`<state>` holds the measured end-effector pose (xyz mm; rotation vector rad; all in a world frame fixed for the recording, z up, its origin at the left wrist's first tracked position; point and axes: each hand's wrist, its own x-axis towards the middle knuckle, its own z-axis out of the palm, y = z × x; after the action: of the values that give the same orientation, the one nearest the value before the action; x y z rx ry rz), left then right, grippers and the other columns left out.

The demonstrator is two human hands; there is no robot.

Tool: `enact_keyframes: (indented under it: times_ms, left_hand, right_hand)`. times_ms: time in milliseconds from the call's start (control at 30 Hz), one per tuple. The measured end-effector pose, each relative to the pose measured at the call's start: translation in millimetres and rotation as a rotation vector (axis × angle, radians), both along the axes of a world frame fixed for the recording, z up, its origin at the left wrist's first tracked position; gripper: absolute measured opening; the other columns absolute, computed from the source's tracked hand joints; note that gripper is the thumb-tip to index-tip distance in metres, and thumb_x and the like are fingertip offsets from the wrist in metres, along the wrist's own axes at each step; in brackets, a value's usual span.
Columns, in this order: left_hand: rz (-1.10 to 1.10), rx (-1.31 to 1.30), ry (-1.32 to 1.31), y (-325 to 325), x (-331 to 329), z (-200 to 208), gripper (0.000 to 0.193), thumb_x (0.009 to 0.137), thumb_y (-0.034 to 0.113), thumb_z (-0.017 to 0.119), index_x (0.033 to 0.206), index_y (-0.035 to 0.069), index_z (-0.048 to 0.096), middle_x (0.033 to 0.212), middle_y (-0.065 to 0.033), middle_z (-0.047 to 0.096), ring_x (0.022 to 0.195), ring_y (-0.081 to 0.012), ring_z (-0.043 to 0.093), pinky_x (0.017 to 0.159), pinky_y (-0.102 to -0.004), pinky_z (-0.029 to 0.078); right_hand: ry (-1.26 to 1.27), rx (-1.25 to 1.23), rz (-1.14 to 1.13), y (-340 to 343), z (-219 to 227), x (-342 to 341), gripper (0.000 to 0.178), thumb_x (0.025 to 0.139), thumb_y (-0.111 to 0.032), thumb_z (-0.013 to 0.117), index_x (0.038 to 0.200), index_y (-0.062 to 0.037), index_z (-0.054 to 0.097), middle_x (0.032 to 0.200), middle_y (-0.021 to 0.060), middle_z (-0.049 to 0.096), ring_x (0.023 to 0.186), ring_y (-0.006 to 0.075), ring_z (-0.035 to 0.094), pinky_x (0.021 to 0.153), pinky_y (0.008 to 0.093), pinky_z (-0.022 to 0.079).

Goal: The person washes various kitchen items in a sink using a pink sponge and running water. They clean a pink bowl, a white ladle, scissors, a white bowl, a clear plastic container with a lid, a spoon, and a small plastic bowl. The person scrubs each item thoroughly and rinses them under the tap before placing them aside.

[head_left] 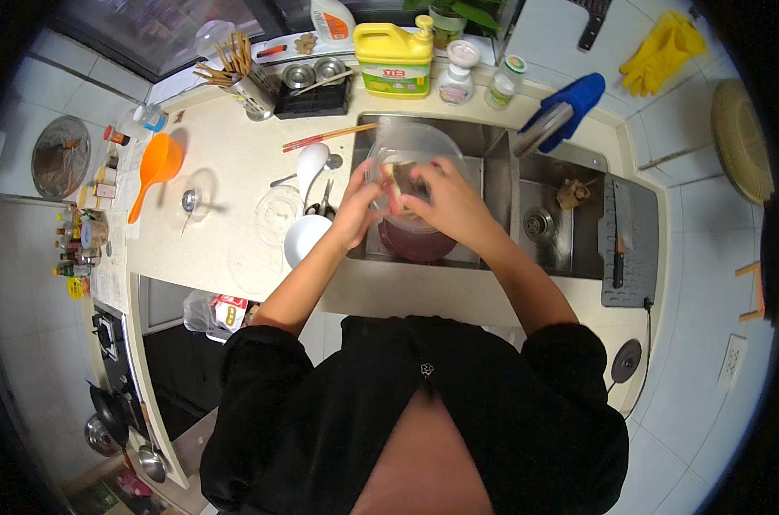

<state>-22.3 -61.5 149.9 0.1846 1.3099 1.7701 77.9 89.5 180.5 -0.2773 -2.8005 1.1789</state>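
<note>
Over the left sink basin, a clear round plastic bowl (424, 137) is held up between my hands. My left hand (356, 209) is closed on the bowl's left side, with the thumb at its rim. The fingers of my right hand (455, 202) are bent inside the bowl, against a small pale, pinkish and dark piece (396, 182), blurred, perhaps a sponge. Below them a dark red basin (417, 244) sits in the sink (484, 154), partly hidden by the bowl and my hands.
On the counter to the left are a white bowl (306, 239), scissors (322, 202), a white spoon (310, 165), chopsticks (321, 138) and an orange ladle (159, 163). Behind the sink stands a yellow pump jug (395, 73). A knife (619, 257) lies on the grey mat (643, 223) at right.
</note>
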Motion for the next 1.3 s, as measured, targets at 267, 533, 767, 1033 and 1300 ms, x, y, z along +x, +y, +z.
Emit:
enact_keyframes:
  times_ms: [267,533,767,1033,1300]
  left_hand:
    - [0.188,-0.077,0.206,18.3,40.7,-17.8,0.059,0.083,0.03,0.043,0.136,0.01,0.025,0.094,-0.0047,0.044,0.087,-0.0172,0.047,0.068,-0.0383,0.045]
    - [0.251,0.161,0.329,36.8,42.6,-20.8,0.053,0.09,0.033,0.038,0.133,0.004,0.029,0.127,-0.0107,0.041,0.114,-0.0199,0.042,0.096,-0.0308,0.032]
    - [0.346,0.066,0.467,46.1,77.0,10.4,0.047,0.09,0.027,0.037,0.132,0.006,0.035,0.093,-0.003,0.046,0.073,-0.0083,0.043,0.062,-0.0202,0.04]
    - [0.355,0.04,0.38,31.8,46.3,-6.0,0.05,0.084,0.023,0.037,0.13,0.003,0.036,0.09,-0.0063,0.051,0.079,-0.0136,0.05,0.07,-0.0208,0.04]
    - [0.351,-0.036,0.725,35.6,53.9,12.6,0.054,0.077,0.019,0.038,0.13,0.005,0.037,0.111,-0.0125,0.046,0.085,-0.0155,0.05,0.071,-0.0264,0.043]
  right_hand:
    - [-0.117,-0.048,-0.459,16.7,-58.2,-22.8,0.028,0.077,-0.017,0.056,0.098,0.0005,0.049,0.086,0.0267,0.058,0.078,0.0398,0.059,0.066,0.0452,0.048]
    - [0.033,-0.45,0.141,12.5,-39.9,-24.7,0.028,0.075,-0.021,0.061,0.095,-0.0012,0.056,0.091,0.0198,0.061,0.082,0.0326,0.06,0.072,0.0355,0.047]
    - [0.257,-0.33,-0.136,6.4,-1.8,-10.9,0.021,0.072,-0.015,0.057,0.086,0.0007,0.056,0.079,0.0198,0.06,0.071,0.0314,0.059,0.064,0.037,0.045]
    - [0.009,0.169,0.236,15.3,20.5,6.1,0.016,0.07,-0.018,0.063,0.074,-0.0034,0.06,0.074,0.0146,0.06,0.07,0.0318,0.059,0.063,0.0386,0.047]
    - [0.153,0.837,-0.126,33.9,1.5,-23.6,0.01,0.069,-0.016,0.062,0.079,-0.0145,0.064,0.079,0.0079,0.061,0.061,0.0238,0.062,0.055,0.0328,0.05]
